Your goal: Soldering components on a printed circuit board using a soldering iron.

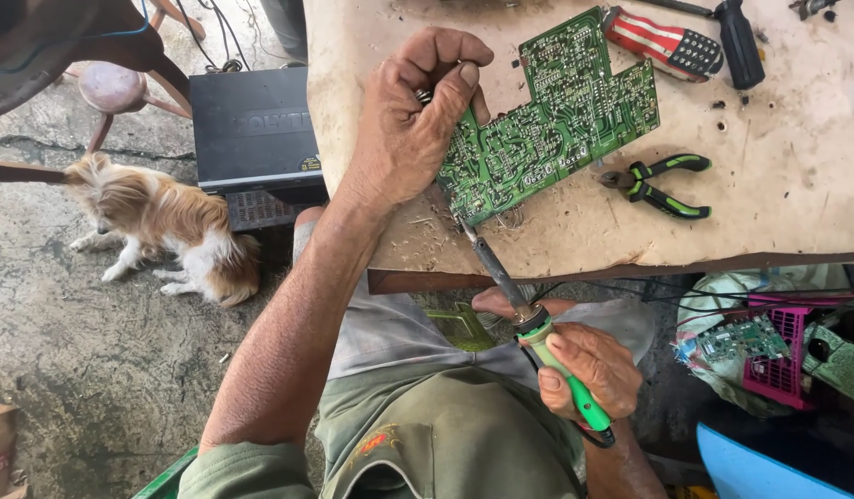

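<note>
A green circuit board (556, 120) lies solder side up on a worn wooden table (778, 185). My left hand (413, 120) rests on the board's near left end, fingers closed on a small metal piece, too small to identify. My right hand (589, 370) grips the green handle of a soldering iron (529, 323) below the table edge. The iron's tip points up at the board's near left corner.
Green-handled pliers (663, 185) lie right of the board. A striped remote control (663, 42) and a black tool handle (739, 42) sit at the back. A small dog (164, 222) stands on the concrete floor beside a black electronics box (251, 125). A pink basket (783, 360) with boards sits low right.
</note>
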